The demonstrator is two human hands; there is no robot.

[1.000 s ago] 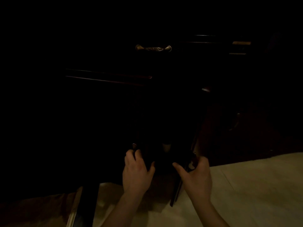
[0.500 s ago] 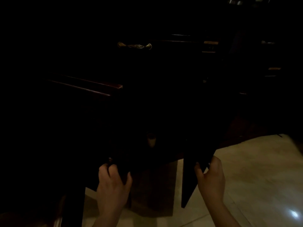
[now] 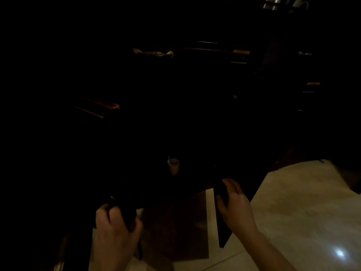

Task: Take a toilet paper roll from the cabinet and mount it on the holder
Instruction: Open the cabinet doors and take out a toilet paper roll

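The scene is very dark. A dark wooden cabinet (image 3: 175, 114) fills most of the view, with both lower doors swung outward. My left hand (image 3: 115, 229) grips the edge of the left door (image 3: 82, 241). My right hand (image 3: 236, 206) rests on the edge of the right door (image 3: 222, 227), fingers curled around it. Inside the cabinet opening a small pale shape (image 3: 173, 165) shows faintly; I cannot tell what it is. No toilet paper roll or holder is recognisable.
A brass drawer handle (image 3: 153, 53) sits on the cabinet front above. More dark drawers (image 3: 240, 55) lie to the right. Metal pots (image 3: 273, 2) show at the top right. Pale tiled floor (image 3: 293, 212) spreads at the lower right.
Both cabinet doors have swung wider apart. My left hand moved down and left with its door; my right hand shifted onto the inner edge of the right door.
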